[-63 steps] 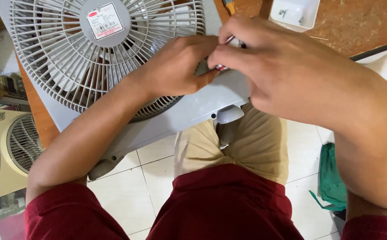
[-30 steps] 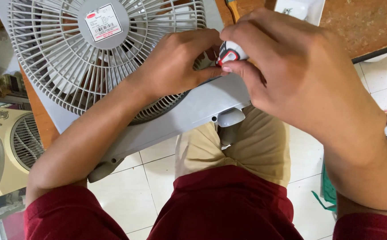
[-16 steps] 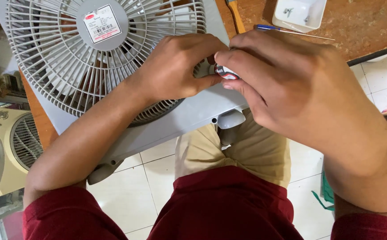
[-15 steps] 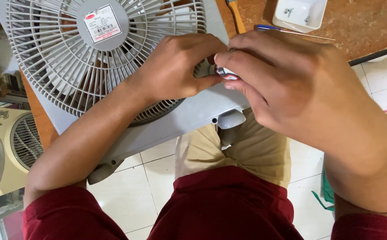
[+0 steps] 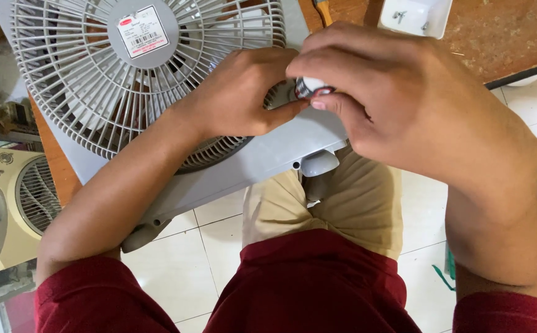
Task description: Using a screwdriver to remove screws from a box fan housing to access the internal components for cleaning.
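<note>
A grey box fan [image 5: 237,166] lies face down across the wooden table edge, its round rear grille [image 5: 83,80] with a white label at the hub. My left hand [image 5: 244,92] rests on the grille's lower right corner, fingers curled against a small round white knob with a red rim [image 5: 313,87]. My right hand [image 5: 392,105] covers the same corner and pinches that knob between thumb and fingers. Most of the knob is hidden by both hands.
A white plastic tray [image 5: 416,15] holding screws sits on the brown table [image 5: 515,37] at the top right. A cream-coloured fan [image 5: 3,203] stands on the tiled floor at the left. My knees and a tan-trousered leg are under the fan.
Both hands stay clamped on the fan's corner. My right fingers have shifted around the small knob, which shows a little more between the hands now.
</note>
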